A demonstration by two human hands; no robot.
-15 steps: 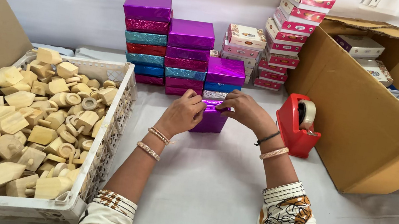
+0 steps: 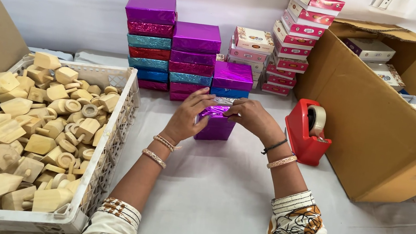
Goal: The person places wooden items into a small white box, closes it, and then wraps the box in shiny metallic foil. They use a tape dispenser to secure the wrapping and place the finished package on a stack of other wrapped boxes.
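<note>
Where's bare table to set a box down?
Free: white cloth between the forearms, and between crate and left hand; patch near the tape dispenser. Crowded: behind the purple box, by the wrapped stacks.

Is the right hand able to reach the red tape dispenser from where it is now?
Probably yes. The right hand rests on the purple box, and the red tape dispenser stands just beside that wrist on the table, with nothing between them.

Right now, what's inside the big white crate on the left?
The white crate is heaped with pale wooden pieces: blocks, rings and knobbed shapes. Whatever lies under the top layer, and the crate's bottom, is covered.
</note>
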